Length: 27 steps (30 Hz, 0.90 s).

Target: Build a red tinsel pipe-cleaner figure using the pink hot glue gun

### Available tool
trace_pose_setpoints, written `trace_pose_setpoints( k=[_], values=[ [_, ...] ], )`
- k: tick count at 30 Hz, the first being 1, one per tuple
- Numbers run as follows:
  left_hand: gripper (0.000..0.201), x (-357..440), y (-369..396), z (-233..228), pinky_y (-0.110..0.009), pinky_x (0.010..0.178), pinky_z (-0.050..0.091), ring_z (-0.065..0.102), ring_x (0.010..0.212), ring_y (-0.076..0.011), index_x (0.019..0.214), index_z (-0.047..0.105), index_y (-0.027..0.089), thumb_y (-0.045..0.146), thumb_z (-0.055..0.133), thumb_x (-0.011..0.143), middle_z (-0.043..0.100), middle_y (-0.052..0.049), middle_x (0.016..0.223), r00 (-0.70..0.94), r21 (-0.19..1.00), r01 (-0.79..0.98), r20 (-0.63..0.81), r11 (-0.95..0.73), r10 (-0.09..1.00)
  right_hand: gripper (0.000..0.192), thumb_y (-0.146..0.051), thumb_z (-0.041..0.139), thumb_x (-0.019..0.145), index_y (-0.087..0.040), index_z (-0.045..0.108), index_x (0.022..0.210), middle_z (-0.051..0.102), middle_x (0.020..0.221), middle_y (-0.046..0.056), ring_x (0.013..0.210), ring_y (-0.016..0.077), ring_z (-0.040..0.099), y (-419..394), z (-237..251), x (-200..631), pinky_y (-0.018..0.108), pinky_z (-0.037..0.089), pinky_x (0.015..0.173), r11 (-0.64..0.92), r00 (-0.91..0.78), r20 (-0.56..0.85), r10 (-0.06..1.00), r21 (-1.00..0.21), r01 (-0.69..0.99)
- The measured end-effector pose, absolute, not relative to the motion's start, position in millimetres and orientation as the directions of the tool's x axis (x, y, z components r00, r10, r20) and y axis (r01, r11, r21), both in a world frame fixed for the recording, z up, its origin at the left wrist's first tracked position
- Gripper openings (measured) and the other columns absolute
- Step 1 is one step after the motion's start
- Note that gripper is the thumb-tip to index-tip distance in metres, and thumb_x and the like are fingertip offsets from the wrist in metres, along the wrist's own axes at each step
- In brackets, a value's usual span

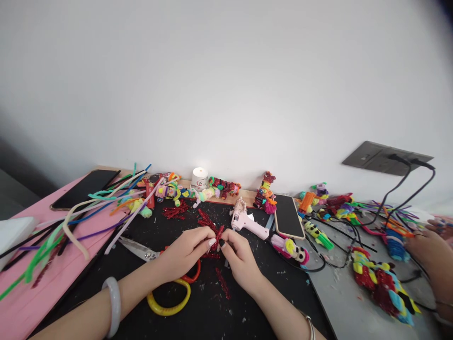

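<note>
Both hands meet over the black mat (141, 293), pinching a bundle of red tinsel pipe cleaner (218, 232) between them. My left hand (193, 245) grips it from the left, and my right hand (238, 252) from the right; the fingertips partly hide it. Below them lies a loose piece of red tinsel pipe cleaner (222, 283), with a pile of short red pieces (176, 210) farther back. Scissors with red and yellow handles (169, 311) rest partly under my left hand. A pink glue gun (249, 222) lies just beyond my right hand.
Loose pipe cleaners (88, 217) spread over the pink surface at left, near a dark phone (87, 189). Along the wall stand a paper cup (199, 179) and pipe-cleaner figures (266, 191). A white-framed phone (289, 216), cables and more figures (384, 285) lie right, near another person's hand (430, 250).
</note>
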<state>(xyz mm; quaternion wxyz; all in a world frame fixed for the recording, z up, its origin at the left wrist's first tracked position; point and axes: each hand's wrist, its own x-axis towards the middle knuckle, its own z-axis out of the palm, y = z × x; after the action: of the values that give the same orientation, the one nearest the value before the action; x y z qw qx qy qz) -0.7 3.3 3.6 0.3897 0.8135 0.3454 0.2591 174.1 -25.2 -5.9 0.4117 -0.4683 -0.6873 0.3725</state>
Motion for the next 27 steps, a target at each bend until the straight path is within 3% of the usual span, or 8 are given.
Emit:
trace_pose_setpoints(
  k=[27],
  values=[
    [0.021,0.6,2.0,0.4,-0.022,0.063,0.036,0.045,0.065,-0.0122,0.076,0.047,0.018,0.021,0.035,0.093,0.048,0.002,0.071,0.646,0.775,0.356,0.199,-0.522,0.737,0.018,-0.015,0.041,0.083,-0.02,0.04,0.066,0.04,0.063,-0.004,0.059,0.0112,0.037,-25.8,-5.7,173.1,0.022,0.03,0.055,0.297,-0.262,0.208,0.942,-0.882,0.366]
  ],
)
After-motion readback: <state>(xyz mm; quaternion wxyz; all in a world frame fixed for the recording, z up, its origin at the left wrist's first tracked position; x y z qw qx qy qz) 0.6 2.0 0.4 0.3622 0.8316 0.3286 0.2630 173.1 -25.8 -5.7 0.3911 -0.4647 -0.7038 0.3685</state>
